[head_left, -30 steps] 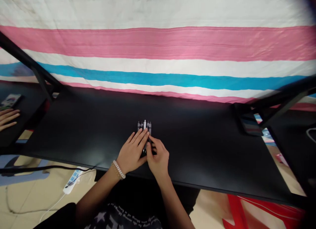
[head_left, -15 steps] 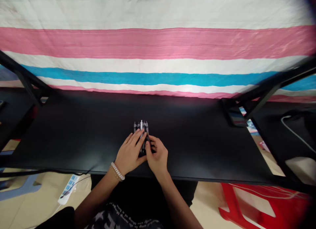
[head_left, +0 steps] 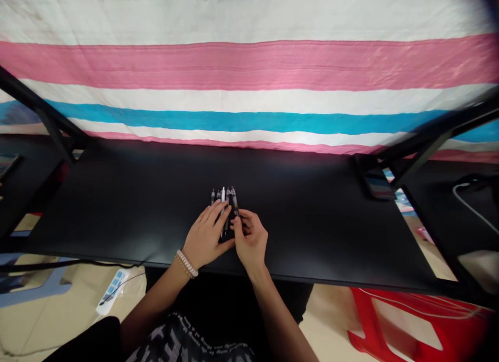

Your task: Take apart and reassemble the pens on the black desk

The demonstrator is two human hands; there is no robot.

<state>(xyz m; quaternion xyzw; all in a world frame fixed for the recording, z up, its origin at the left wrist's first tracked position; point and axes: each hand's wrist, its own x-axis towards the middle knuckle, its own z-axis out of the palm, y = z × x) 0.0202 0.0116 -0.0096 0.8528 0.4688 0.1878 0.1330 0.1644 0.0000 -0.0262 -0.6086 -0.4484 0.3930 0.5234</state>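
Several pens lie side by side on the black table [head_left: 304, 211], clips and push buttons pointing away from me. A white pen [head_left: 223, 194] is in the middle of the row, with dark and clear ones on both sides. My left hand [head_left: 206, 231] rests flat across the row, fingers stretched out and touching the pens, covering their middles. At the row's right end, my right hand [head_left: 251, 240] pinches the rightmost pen [head_left: 234, 198] between thumb and fingers. That pen leans slightly away from the others, and its lower part is hidden by the hand.
A black phone-like object [head_left: 376, 180] is at the table's right rear, beside a metal frame. Behind the table hangs a striped sheet [head_left: 249, 65]. A power strip [head_left: 113, 289] lies on the floor at left; a red stool [head_left: 374, 320] stands at right.
The rightmost pen has tilted, its lower end shifting right with my right hand. My left hand stays on the row. The view has moved slightly.
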